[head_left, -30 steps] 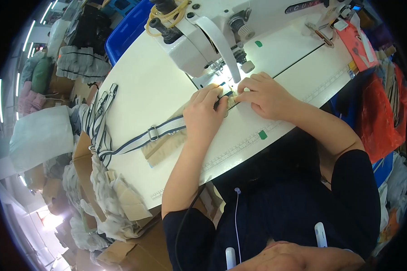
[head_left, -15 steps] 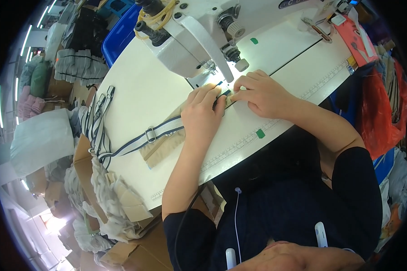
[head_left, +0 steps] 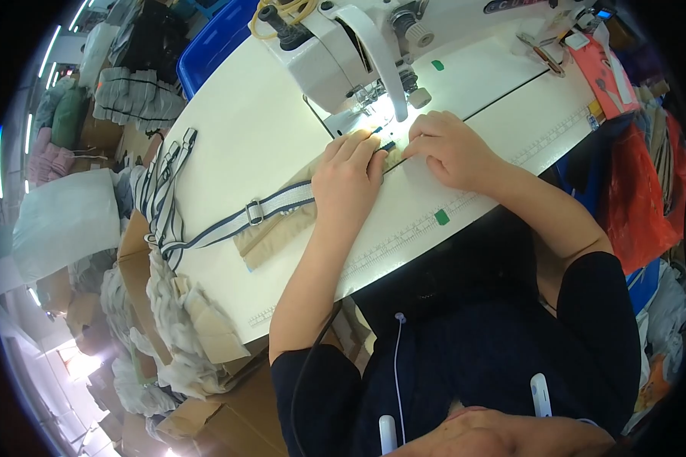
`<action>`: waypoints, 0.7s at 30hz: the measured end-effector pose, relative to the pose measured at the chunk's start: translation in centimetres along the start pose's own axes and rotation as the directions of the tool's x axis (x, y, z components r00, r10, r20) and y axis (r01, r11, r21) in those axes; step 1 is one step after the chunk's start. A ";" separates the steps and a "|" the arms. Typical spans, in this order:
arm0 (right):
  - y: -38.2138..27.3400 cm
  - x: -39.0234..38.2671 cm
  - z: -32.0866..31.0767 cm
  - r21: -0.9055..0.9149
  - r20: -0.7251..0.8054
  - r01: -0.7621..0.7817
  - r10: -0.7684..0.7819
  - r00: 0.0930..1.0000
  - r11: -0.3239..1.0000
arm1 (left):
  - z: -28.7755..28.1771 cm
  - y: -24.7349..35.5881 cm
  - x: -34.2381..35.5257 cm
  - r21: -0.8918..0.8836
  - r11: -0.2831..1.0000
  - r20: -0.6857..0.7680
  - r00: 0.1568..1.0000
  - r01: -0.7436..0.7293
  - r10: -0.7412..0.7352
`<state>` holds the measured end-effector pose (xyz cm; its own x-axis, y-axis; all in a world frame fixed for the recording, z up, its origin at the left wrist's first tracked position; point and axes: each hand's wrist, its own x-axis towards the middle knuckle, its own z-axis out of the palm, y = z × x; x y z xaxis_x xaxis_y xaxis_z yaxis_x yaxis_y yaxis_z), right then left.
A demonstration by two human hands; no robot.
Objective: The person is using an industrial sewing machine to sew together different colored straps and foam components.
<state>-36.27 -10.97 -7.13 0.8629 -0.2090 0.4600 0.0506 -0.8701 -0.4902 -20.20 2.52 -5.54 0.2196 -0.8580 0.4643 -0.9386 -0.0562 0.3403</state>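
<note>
white table (head_left: 240, 126), left hand (head_left: 348, 169) on striped strap (head_left: 288, 198)

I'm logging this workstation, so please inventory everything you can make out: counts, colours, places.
Sewing machine: one, white, top centre
Worktable: one, white, beneath machine
Striped straps: several lengths, white-navy, table's left half
Slide buckle: one clear, silvery, on strap
Fabric strip: one, tan, beneath strap
Patches: two, green, tabletop
Hand tool: one, brownish, upper right
Sheet: one, pink, table's right end
Bin: one, blue, upper left
Plastic bag: one, red, right
Cardboard boxes: several, brown, lower left
Sleeves: two, dark navy, below
Left hand: one, bare, over strap
Right hand: one, bare, by machine
</note>
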 end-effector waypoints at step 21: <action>-0.3 0.0 0.1 -0.066 -0.007 0.003 -0.004 1.000 0.998 | 0.0 0.2 -0.3 0.018 1.000 -0.027 0.999 -0.020 0.021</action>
<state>-36.24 -10.65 -7.10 0.8592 -0.2087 0.4671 0.0202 -0.8984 -0.4387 -20.44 2.74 -5.56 0.2074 -0.8450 0.4929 -0.9475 -0.0482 0.3160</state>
